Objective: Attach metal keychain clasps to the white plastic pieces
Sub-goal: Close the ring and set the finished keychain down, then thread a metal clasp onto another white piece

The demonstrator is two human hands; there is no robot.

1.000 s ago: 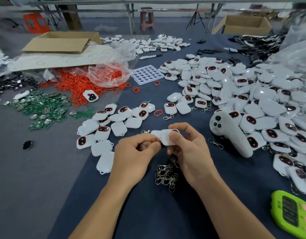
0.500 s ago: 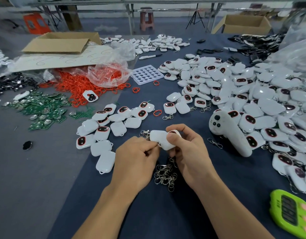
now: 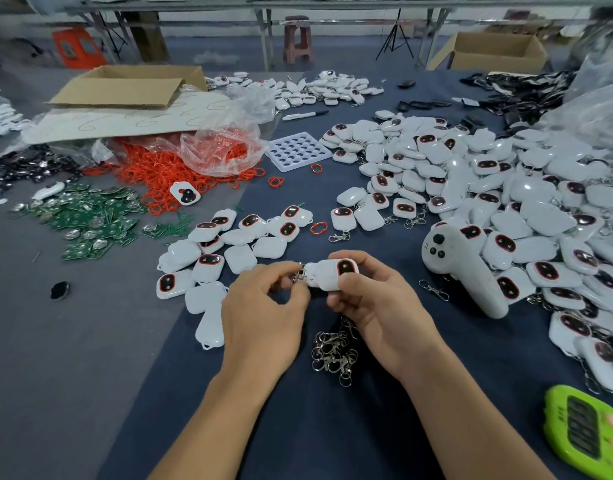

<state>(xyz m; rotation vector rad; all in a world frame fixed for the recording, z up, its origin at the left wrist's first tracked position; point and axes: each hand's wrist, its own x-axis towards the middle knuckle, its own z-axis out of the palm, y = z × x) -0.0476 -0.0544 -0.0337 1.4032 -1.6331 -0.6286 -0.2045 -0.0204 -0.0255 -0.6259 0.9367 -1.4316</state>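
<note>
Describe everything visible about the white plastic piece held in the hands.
The white plastic piece is a glossy, rounded-rectangular shell with a dark oval window ringed in red facing up. It lies roughly level above the blue cloth, gripped by the right hand. At its left end the left hand pinches a metal clasp against it.

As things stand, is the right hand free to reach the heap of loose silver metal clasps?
Probably not at once: the right hand grips a white plastic piece. The heap of silver metal clasps lies uncovered just below it, so the path looks clear.

Glossy white plastic pcs (image 3: 327, 277); shiny metal clasps (image 3: 332, 351); matt cloth table (image 3: 332, 427).
</note>
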